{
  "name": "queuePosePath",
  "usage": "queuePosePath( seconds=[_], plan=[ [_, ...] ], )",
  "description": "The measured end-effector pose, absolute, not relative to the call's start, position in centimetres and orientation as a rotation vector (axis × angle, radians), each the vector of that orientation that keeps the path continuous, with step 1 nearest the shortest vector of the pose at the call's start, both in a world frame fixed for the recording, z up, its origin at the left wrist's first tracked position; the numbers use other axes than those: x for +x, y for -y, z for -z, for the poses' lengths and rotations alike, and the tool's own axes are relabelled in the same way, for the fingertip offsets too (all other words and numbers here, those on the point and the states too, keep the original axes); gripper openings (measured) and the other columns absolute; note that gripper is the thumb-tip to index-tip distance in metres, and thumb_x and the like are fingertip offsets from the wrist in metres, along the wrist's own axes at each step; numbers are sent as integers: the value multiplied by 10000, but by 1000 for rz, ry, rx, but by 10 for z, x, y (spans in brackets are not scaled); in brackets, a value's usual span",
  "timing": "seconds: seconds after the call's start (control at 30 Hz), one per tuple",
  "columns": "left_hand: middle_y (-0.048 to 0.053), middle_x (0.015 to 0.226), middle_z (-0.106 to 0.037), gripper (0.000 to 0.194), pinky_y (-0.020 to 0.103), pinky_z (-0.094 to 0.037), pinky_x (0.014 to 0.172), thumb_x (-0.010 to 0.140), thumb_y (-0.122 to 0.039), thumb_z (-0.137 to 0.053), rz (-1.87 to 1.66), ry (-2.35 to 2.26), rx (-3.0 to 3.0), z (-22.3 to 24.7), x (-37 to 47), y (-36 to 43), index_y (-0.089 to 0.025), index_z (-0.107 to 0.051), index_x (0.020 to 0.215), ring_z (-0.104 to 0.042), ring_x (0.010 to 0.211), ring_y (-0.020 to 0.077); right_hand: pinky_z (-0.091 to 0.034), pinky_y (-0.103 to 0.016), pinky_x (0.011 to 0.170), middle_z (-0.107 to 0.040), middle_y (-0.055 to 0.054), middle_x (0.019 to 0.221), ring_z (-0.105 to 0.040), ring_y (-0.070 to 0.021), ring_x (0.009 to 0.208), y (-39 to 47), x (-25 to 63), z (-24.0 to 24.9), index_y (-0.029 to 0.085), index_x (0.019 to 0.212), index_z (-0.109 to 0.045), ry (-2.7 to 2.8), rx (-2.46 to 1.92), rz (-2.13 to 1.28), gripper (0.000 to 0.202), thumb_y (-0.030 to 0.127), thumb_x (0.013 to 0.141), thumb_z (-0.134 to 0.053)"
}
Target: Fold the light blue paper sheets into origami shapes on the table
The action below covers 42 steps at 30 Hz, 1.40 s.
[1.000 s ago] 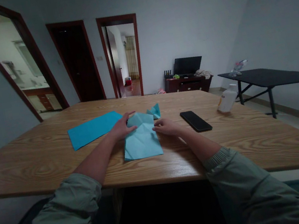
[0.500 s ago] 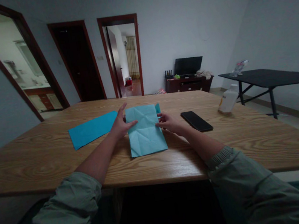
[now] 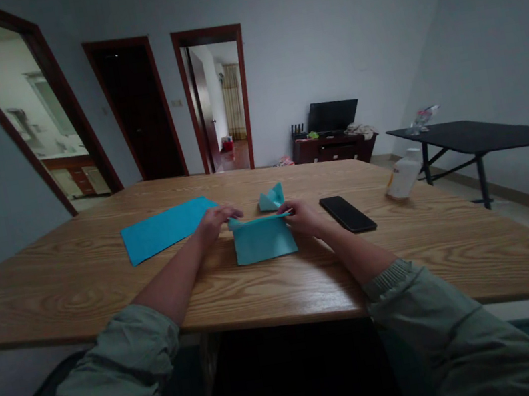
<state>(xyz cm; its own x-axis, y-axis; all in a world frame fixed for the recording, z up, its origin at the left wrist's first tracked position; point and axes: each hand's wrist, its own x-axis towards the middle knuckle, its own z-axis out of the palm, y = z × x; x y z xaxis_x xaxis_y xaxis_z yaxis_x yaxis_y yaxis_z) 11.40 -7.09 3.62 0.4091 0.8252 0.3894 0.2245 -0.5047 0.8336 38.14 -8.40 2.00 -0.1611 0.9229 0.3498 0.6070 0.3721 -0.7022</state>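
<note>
A light blue sheet of creased paper is bent over along its far edge, its near half sloping toward me above the wooden table. My left hand grips its far left corner with the fingers curled. At the far right corner, my right hand pinches the same sheet between thumb and fingers. Just beyond the sheet stands a small folded paper piece of the same light blue, with pointed tips. A brighter blue stack of paper lies flat to the left of my left hand.
On the wooden table, a black phone lies right of my right hand. Farther right stands a white bottle. A black table is beyond, and a television sits on a cabinet at the back.
The sheet was spread tall between my hands and is now bent over to about half its height. My left hand has turned down and closed on its corner. The small folded piece is now uncovered.
</note>
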Motion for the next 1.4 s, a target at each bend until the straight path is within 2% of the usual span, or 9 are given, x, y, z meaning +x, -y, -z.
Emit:
queuePosePath(
  seconds=[0.07, 0.23, 0.43, 0.57, 0.7, 0.87, 1.17, 1.27, 1.4],
  plan=[
    [89, 996, -700, 420, 327, -452, 830, 769, -490, -521, -894, -947, 2126, -33, 116, 72, -139, -718, 890, -607, 949, 238, -384, -209, 576, -642, -17, 698, -533, -126, 627, 81, 383, -18, 129, 877, -693, 1902, -1350, -552, 247, 112, 710, -511],
    [38, 1175, -646, 384, 296, -413, 945, 697, -427, -639, -474, -918, 2386, -27, 118, 76, -203, -703, 1002, -579, 1058, 216, -413, -224, 602, -676, -27, 709, -534, -123, 596, 75, 394, -17, 160, 958, -725, 1919, -1504, -588, 297, 135, 770, -497],
    [58, 1323, -543, 458, 340, -349, 1032, 749, -425, -614, -366, -929, 2611, -24, 129, 84, -225, -639, 1160, -510, 1188, 244, -456, -313, 803, -694, -78, 984, -619, -214, 857, 88, 381, -24, 179, 1062, -690, 1996, -1491, -304, 300, 276, 858, -493],
    [68, 1426, -424, 483, 359, -285, 1081, 818, -410, -535, -380, -873, 2732, -18, 142, 86, -226, -557, 1264, -415, 1284, 248, -317, -373, 1032, -529, -93, 1321, -463, -256, 1222, 99, 353, -16, 194, 1275, -556, 2326, -1310, -130, 437, 402, 913, -425],
    [65, 1485, -324, 563, 365, -206, 1115, 849, -429, -484, -314, -898, 2751, -13, 144, 83, -230, -425, 1372, -303, 1358, 233, -183, -502, 1089, -317, -113, 1475, -282, -297, 1351, 102, 343, -6, 176, 1445, -304, 2538, -1376, -182, 571, 442, 940, -331],
    [81, 1505, -267, 694, 404, -162, 1122, 816, -566, -491, -186, -1024, 2690, -14, 134, 78, -231, -365, 1410, -229, 1387, 266, -130, -583, 1071, -255, -155, 1495, -213, -331, 1371, 97, 354, -6, 158, 1441, -297, 2586, -1516, -167, 607, 500, 939, -285],
    [90, 1461, -361, 735, 376, -259, 1079, 695, -637, -596, -205, -1122, 2571, -21, 126, 75, -236, -512, 1305, -365, 1318, 285, -155, -649, 1020, -291, -200, 1466, -272, -379, 1333, 82, 383, -6, 152, 1396, -361, 2401, -1824, -160, 617, 521, 902, -364],
    [98, 1435, -405, 742, 347, -292, 1057, 668, -637, -616, -235, -1120, 2554, -22, 123, 74, -217, -541, 1274, -400, 1293, 276, -224, -603, 1014, -398, -219, 1397, -356, -392, 1278, 76, 395, -7, 133, 1333, -461, 2355, -1868, -135, 579, 498, 886, -406],
    [94, 1421, -427, 721, 330, -300, 1047, 678, -652, -596, -267, -1104, 2558, -22, 121, 74, -211, -566, 1248, -422, 1274, 269, -374, -427, 942, -570, -205, 1215, -534, -338, 1099, 70, 404, -8, 135, 1123, -633, 2326, -1793, -184, 478, 494, 833, -509]
  ],
)
